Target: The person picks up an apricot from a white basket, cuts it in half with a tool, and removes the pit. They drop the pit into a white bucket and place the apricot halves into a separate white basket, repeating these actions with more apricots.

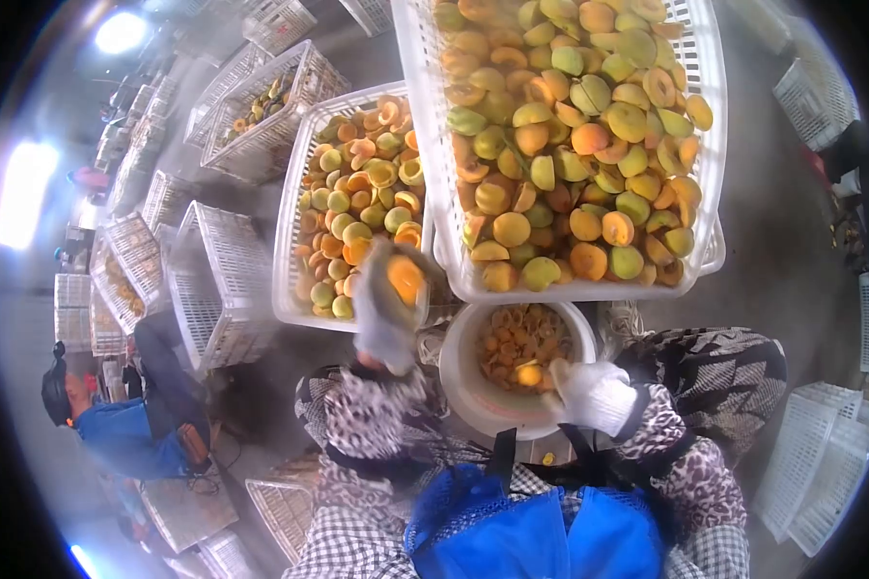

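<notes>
My left hand [381,314], gloved and blurred by motion, is closed around a peach half [406,280] with its orange cut face showing. It is over the near edge of a white crate [285,251] filled with halved peaches [357,198]. My right hand [597,398], in a white glove, is at the right rim of a white bucket [465,391]. Its fingers are curled toward the opening; I cannot tell what they hold. Brownish-orange peach pits and scraps [517,338] lie in the bucket, with a bright orange piece [529,373] near my right fingertips.
A larger white crate [574,292] heaped with peach halves [589,145] stands just beyond the bucket, overlapping the left crate's edge. White crates [222,280] are stacked along the left, others [816,463] at right. A person in blue [130,434] sits at the left.
</notes>
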A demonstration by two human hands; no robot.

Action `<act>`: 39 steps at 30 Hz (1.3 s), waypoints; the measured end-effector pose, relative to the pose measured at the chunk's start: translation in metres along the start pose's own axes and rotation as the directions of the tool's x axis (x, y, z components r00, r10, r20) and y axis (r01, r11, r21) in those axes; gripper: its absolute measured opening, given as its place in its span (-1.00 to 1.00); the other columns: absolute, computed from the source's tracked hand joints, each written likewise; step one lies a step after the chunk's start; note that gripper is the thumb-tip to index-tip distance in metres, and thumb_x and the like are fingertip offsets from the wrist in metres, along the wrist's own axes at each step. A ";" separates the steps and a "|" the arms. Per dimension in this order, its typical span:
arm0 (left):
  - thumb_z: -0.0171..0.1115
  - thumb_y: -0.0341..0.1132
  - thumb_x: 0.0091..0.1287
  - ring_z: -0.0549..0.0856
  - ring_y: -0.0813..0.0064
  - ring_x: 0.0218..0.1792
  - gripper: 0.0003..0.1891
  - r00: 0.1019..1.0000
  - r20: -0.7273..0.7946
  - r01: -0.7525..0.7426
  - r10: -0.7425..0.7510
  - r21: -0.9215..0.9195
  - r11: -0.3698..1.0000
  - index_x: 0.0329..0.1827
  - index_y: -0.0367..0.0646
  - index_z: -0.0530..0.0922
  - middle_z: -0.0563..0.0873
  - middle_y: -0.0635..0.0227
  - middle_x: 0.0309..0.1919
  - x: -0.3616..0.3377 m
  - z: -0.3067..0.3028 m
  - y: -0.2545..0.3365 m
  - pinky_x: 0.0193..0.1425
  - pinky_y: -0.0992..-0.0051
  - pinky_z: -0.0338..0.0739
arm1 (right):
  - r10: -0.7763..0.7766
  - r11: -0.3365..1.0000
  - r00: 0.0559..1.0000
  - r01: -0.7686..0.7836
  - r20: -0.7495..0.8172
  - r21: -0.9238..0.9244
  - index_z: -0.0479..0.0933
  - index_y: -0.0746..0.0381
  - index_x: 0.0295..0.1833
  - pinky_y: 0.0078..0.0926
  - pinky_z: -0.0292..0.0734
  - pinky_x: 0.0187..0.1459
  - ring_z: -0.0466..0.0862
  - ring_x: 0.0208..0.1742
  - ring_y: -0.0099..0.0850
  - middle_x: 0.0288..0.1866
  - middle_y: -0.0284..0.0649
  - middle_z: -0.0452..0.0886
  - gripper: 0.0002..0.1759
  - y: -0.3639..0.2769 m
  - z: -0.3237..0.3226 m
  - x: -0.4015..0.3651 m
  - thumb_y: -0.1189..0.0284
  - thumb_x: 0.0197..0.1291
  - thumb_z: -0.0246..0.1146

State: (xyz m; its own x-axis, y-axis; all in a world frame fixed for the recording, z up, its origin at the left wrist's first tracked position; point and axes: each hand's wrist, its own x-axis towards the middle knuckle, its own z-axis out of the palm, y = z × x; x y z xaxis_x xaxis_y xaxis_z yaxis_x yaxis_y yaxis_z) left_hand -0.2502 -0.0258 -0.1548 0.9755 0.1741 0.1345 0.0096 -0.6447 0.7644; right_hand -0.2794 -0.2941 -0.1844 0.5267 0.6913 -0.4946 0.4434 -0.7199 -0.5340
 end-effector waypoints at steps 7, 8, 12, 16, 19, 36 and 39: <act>0.06 -0.47 0.46 0.64 0.47 0.02 -0.74 0.952 -0.297 -0.095 -0.081 -0.534 0.840 0.16 -0.32 0.48 0.64 0.27 0.04 0.061 0.033 -0.074 0.10 0.52 0.56 | 0.518 0.854 0.850 -0.506 0.097 -0.123 0.64 0.33 -0.15 -0.20 0.64 -0.09 0.71 -0.20 -0.36 -0.18 -0.18 0.70 -0.80 0.024 0.029 0.012 0.45 0.13 0.29; 0.29 -0.38 0.26 0.67 0.25 -0.12 -0.75 0.906 -0.254 -0.326 0.337 0.089 0.941 -0.03 -0.23 0.57 0.67 0.21 -0.20 0.055 0.047 -0.026 0.03 0.33 0.54 | 0.322 0.945 0.942 -0.313 -0.093 0.101 0.64 0.34 -0.11 -0.18 0.64 -0.07 0.70 -0.17 -0.36 -0.15 -0.15 0.70 -0.78 0.021 0.021 -0.001 0.47 0.14 0.27; 0.38 -0.22 0.17 0.66 0.21 -0.12 -0.60 0.901 0.271 -0.425 0.338 0.705 0.567 0.04 -0.15 0.56 0.67 0.17 -0.16 0.058 0.098 0.025 -0.05 0.26 0.56 | 0.452 0.889 0.755 -0.422 0.475 -0.175 0.50 0.33 -0.02 -0.20 0.64 -0.33 0.76 -0.26 -0.13 -0.28 0.00 0.71 -0.71 0.019 0.003 0.003 0.34 0.29 0.18; 0.43 -0.20 0.10 0.63 0.11 -0.09 -0.54 0.952 0.198 -0.305 0.234 0.554 0.775 0.08 -0.08 0.56 0.64 0.13 -0.13 0.056 0.104 0.011 -0.02 0.21 0.54 | 0.249 0.874 0.917 -0.351 -0.311 -0.335 0.44 0.32 -0.07 -0.19 0.64 -0.32 0.74 -0.29 -0.07 -0.19 0.00 0.71 -0.68 0.022 0.017 -0.032 0.29 0.26 0.23; 0.39 -0.24 0.16 0.65 0.10 -0.05 -0.52 0.992 0.111 0.085 -0.057 -0.263 0.961 0.12 -0.21 0.53 0.65 0.14 -0.06 0.043 0.078 0.033 0.06 0.09 0.58 | 0.357 0.866 0.833 -0.125 -0.423 0.484 0.45 0.28 -0.04 -0.21 0.60 -0.21 0.69 -0.20 0.01 -0.22 0.05 0.67 -0.63 0.011 -0.019 -0.040 0.21 0.24 0.26; -0.02 -0.17 0.47 0.64 0.12 0.00 -0.61 0.859 0.509 0.507 -0.051 -0.861 -0.052 0.13 -0.33 0.46 0.63 0.01 -0.07 -0.002 0.070 0.086 0.16 0.21 0.58 | 0.302 0.864 0.744 0.052 -0.597 0.501 0.45 0.28 -0.07 -0.13 0.55 -0.33 0.66 -0.38 0.03 -0.40 0.03 0.61 -0.69 -0.028 -0.053 -0.021 0.31 0.19 0.28; -0.06 -0.09 0.52 0.67 0.12 -0.05 -0.64 0.857 0.476 0.490 -0.198 -0.871 0.031 0.01 -0.27 0.44 0.65 0.03 -0.15 -0.006 0.068 0.095 0.11 0.21 0.61 | 0.240 0.934 0.730 0.006 -0.640 0.358 0.44 0.28 -0.07 -0.17 0.55 -0.38 0.65 -0.42 -0.02 -0.43 -0.01 0.59 -0.69 -0.023 -0.041 -0.013 0.35 0.15 0.30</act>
State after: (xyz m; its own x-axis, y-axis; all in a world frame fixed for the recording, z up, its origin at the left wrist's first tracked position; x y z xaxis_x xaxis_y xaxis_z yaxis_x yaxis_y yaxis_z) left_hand -0.2403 -0.1388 -0.1256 0.9388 -0.0774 -0.3356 0.2872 0.7139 0.6387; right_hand -0.2667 -0.2889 -0.1376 0.9550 0.2922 -0.0510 0.1577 -0.6458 -0.7470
